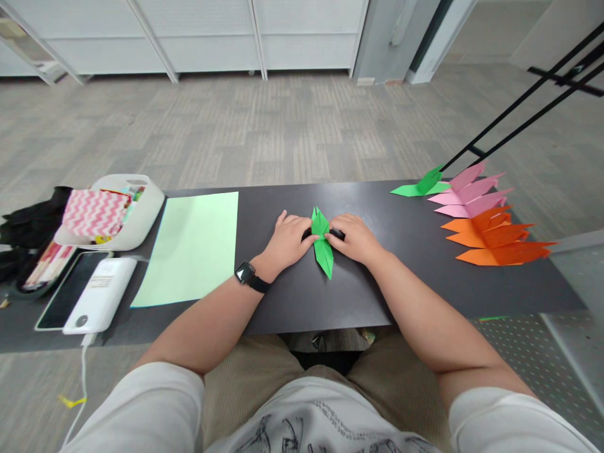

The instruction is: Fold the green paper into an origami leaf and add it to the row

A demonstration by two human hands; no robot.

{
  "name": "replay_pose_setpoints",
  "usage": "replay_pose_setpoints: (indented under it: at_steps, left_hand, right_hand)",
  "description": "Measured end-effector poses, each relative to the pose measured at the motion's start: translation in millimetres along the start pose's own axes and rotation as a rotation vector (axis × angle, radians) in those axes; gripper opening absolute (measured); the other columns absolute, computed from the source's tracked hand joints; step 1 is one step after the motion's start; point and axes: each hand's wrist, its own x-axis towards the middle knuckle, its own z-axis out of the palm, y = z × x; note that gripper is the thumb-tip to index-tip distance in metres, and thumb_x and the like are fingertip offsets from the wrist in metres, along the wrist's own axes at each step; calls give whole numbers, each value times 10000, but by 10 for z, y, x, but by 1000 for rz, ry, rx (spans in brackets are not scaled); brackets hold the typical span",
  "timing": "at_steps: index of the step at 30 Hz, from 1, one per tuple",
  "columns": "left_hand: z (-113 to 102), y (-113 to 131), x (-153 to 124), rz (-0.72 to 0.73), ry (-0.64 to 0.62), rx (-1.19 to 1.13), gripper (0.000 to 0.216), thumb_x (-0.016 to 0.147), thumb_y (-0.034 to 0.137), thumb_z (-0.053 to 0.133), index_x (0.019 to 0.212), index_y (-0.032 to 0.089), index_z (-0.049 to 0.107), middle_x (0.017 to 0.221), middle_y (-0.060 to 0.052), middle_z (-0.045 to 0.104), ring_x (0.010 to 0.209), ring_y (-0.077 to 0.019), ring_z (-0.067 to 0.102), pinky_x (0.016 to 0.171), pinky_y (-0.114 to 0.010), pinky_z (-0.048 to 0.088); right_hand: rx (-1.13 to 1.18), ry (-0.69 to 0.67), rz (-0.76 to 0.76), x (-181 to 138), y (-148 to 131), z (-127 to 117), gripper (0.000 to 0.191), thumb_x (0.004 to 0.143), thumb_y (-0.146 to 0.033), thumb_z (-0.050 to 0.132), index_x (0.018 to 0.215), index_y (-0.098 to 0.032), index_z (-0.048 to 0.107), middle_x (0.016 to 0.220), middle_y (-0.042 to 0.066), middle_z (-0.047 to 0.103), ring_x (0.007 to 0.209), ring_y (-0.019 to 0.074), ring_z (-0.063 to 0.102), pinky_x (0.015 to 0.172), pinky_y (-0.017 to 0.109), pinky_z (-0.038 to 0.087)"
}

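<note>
A folded green paper piece (323, 242), long and pointed at both ends, lies on the black table (306, 296) in front of me. My left hand (287, 239) presses on its left side with curled fingers. My right hand (353, 238) presses on its right side, fingers bent onto the fold. Both hands pinch the paper between them at its middle. A dark watch sits on my left wrist.
A pale green sheet (191, 247) lies left of my hands. Farther left are a white tray (117, 214) with pink zigzag paper, a phone (66, 290) and a white power bank (101, 294). Finished folded pieces in green (422, 185), pink (472, 192) and orange (495, 239) lie at the right.
</note>
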Motion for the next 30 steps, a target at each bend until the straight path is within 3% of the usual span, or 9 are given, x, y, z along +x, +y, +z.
replay_pose_setpoints:
  at_steps: [4, 9, 13, 15, 17, 23, 30]
  left_hand:
    - [13, 1, 13, -47, 26, -42, 180, 1008, 328, 719, 1134, 256, 612, 1103, -44, 765, 1174, -295, 681, 1295, -688, 305]
    - [44, -7, 16, -79, 55, -100, 457, 964, 272, 764, 1359, 263, 534, 1135, -37, 771, 1209, -290, 689, 1305, -661, 303]
    - [39, 4, 11, -76, 62, -120, 566, 957, 253, 764, 1442, 270, 473, 1134, -29, 783, 1250, -300, 687, 1309, -664, 282]
    - [32, 11, 7, -74, 67, -116, 559, 958, 253, 763, 1435, 271, 474, 1139, -33, 780, 1241, -301, 692, 1306, -670, 281]
    - [24, 17, 3, -73, 67, -103, 523, 960, 265, 767, 1408, 269, 495, 1165, -41, 771, 1225, -300, 693, 1302, -674, 288]
    - [-5, 43, -5, -57, 31, 41, 294, 1013, 320, 732, 1293, 259, 669, 1346, -81, 696, 1306, -302, 640, 1311, -627, 314]
    - [-19, 57, -21, 12, -24, 94, 303, 1074, 348, 636, 1350, 293, 749, 1507, -64, 671, 1345, -306, 611, 1313, -647, 295]
  right_hand:
    - [20, 13, 23, 13, 3, 30, 145, 1015, -354, 602, 970, -256, 699, 982, 57, 762, 1008, 274, 666, 945, 424, 453]
    - [38, 13, 81, 19, -21, 41, 145, 970, -319, 631, 1086, -267, 700, 1087, 65, 781, 1083, 301, 679, 987, 460, 462]
    - [93, 41, 119, 9, -46, 50, 556, 924, -277, 664, 1470, -262, 560, 1176, 74, 785, 1169, 318, 686, 1054, 494, 467]
    - [109, 54, 118, 1, -53, 55, 688, 911, -265, 677, 1567, -251, 472, 1215, 87, 774, 1193, 320, 687, 1077, 501, 474]
    - [106, 64, 104, -6, -59, 56, 656, 912, -252, 681, 1543, -249, 504, 1270, 106, 747, 1205, 315, 686, 1076, 496, 488]
    - [36, 102, 13, -20, -20, 90, 284, 958, -256, 675, 1235, -266, 735, 1312, 123, 676, 1266, 308, 649, 1060, 495, 526]
    - [21, 60, 11, -26, 32, 120, 293, 987, -273, 668, 1254, -288, 788, 1339, 102, 714, 1267, 319, 655, 1119, 545, 514]
